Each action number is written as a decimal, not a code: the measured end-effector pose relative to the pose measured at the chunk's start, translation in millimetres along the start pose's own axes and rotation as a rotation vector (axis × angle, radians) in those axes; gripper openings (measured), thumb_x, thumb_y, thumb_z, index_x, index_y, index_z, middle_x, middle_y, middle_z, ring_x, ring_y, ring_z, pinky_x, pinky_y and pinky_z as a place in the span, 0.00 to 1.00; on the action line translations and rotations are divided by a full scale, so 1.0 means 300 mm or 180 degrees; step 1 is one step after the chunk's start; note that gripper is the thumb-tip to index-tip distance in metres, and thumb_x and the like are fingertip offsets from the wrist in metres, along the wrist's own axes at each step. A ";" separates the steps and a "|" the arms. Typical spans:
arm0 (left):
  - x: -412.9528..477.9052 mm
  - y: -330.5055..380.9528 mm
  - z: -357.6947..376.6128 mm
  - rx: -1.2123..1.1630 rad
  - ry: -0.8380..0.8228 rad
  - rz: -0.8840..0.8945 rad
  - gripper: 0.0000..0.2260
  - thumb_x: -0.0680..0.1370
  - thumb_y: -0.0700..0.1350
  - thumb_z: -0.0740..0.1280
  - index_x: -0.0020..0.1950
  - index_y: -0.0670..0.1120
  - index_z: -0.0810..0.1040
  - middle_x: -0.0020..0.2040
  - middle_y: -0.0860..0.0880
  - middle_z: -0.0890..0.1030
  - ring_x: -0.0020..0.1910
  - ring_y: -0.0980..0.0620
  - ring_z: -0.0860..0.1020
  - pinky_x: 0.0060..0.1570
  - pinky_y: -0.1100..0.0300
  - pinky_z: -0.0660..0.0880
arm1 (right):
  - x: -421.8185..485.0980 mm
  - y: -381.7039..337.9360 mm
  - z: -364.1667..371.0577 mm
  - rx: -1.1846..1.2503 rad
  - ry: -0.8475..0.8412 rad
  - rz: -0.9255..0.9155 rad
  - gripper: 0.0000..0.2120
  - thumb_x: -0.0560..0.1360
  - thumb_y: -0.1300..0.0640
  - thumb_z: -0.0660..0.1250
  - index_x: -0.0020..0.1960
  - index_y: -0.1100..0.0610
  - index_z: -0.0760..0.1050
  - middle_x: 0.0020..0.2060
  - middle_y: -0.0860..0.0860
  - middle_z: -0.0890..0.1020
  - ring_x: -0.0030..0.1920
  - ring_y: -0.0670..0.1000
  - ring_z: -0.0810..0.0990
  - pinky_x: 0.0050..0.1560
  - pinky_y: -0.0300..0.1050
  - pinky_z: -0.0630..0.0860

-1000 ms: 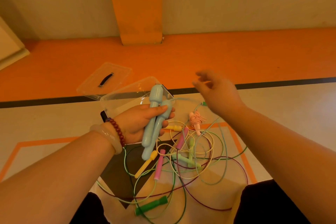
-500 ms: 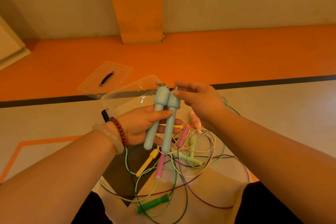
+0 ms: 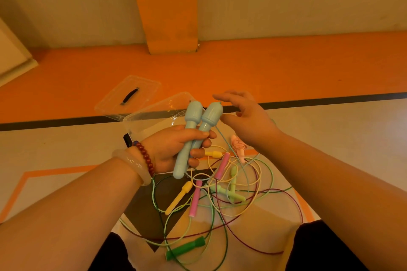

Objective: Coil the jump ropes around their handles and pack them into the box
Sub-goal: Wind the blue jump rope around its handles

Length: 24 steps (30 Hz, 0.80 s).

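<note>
Blue handles: 2 pale blue handles (image 3: pixel 193 136) sat side by side inside the left grip, bulb heads above the fingers, tails below the palm.
Left grip: the left grip (image 3: pixel 174 149) was closed round both shafts, thumb across the front.
Blue cord: a thin blue cord (image 3: pixel 229 147) ran down just right of the left grip into the tangle below.
Right grip: the right grip (image 3: pixel 244 121) was slack with fingers spread, just right of the handle heads; whether a fingertip touched the cord could not be told.
Box: a clear box (image 3: pixel 154 112) stood lidless just beyond the left grip.
Lid: its clear lid (image 3: pixel 141 86) lay farther beyond, to the left.
Coiled rope: 1 pink coiled rope (image 3: pixel 239 147) lay on the floor (image 3: pixel 330 149) under the right grip, outside the box.
Loose ropes: a tangle of cords (image 3: pixel 253 196) lay below both grips, with a yellow handle (image 3: pixel 176 198), a pink handle (image 3: pixel 195 198) and a green handle (image 3: pixel 187 248) among them.
Wrist: a red bead bracelet (image 3: pixel 145 158) and a pale bangle (image 3: pixel 132 165) sat behind the left grip.
</note>
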<state>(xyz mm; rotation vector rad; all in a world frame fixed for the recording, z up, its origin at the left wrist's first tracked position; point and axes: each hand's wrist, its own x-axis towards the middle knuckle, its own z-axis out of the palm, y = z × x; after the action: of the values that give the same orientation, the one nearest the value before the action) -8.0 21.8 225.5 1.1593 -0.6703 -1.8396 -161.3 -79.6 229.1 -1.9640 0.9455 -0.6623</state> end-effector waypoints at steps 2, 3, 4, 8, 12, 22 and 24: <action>-0.007 0.001 0.002 0.0143 -0.0126 0.0020 0.08 0.76 0.45 0.67 0.51 0.41 0.75 0.31 0.50 0.72 0.24 0.57 0.66 0.23 0.66 0.66 | 0.004 0.004 0.002 0.0045 -0.0104 -0.0036 0.22 0.77 0.58 0.67 0.68 0.45 0.71 0.64 0.44 0.70 0.62 0.39 0.67 0.58 0.32 0.63; -0.010 0.001 0.005 0.0237 -0.0188 0.0038 0.09 0.76 0.45 0.67 0.51 0.41 0.76 0.30 0.50 0.71 0.24 0.57 0.66 0.24 0.66 0.66 | 0.004 0.005 0.004 0.0174 -0.0269 -0.0004 0.22 0.77 0.57 0.67 0.69 0.44 0.69 0.63 0.42 0.71 0.60 0.37 0.69 0.56 0.30 0.64; -0.012 0.002 0.009 0.0349 -0.0228 0.0064 0.10 0.74 0.45 0.66 0.52 0.40 0.76 0.30 0.50 0.72 0.24 0.57 0.67 0.24 0.65 0.66 | 0.001 0.005 0.008 0.0405 -0.0477 0.0060 0.21 0.78 0.56 0.66 0.68 0.42 0.68 0.61 0.40 0.73 0.59 0.36 0.71 0.56 0.30 0.67; -0.014 0.013 0.007 0.0707 -0.0260 0.0107 0.12 0.71 0.41 0.65 0.53 0.39 0.76 0.31 0.47 0.75 0.24 0.56 0.69 0.25 0.64 0.70 | -0.009 0.024 0.022 0.0936 -0.0816 0.0282 0.12 0.77 0.57 0.67 0.56 0.43 0.75 0.54 0.43 0.81 0.56 0.40 0.78 0.60 0.43 0.74; -0.027 0.033 0.004 0.0802 -0.0174 0.0072 0.08 0.71 0.38 0.69 0.48 0.39 0.75 0.32 0.46 0.78 0.23 0.56 0.70 0.24 0.63 0.70 | -0.005 0.029 0.021 0.0862 -0.0642 0.0248 0.09 0.77 0.60 0.67 0.48 0.46 0.78 0.43 0.48 0.82 0.46 0.47 0.80 0.52 0.44 0.75; 0.025 0.042 -0.038 -0.0354 0.1604 0.1244 0.13 0.81 0.45 0.62 0.64 0.42 0.73 0.62 0.44 0.78 0.60 0.48 0.78 0.50 0.55 0.77 | -0.034 0.021 0.070 0.0725 -0.0331 0.0723 0.13 0.83 0.52 0.55 0.50 0.53 0.77 0.32 0.49 0.72 0.31 0.47 0.68 0.33 0.44 0.68; 0.029 0.040 -0.029 -0.0493 0.1592 0.1287 0.10 0.81 0.46 0.60 0.60 0.44 0.75 0.67 0.45 0.75 0.68 0.45 0.72 0.61 0.50 0.72 | -0.055 0.008 0.106 0.0696 -0.0394 0.0775 0.14 0.82 0.54 0.56 0.43 0.57 0.76 0.31 0.52 0.71 0.30 0.48 0.66 0.35 0.48 0.66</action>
<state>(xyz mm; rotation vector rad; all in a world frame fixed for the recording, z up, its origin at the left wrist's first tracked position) 2.2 8.2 227.2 1.2133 -0.4233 -1.1787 -148.6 -52.7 209.1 -1.6462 0.9731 -0.4778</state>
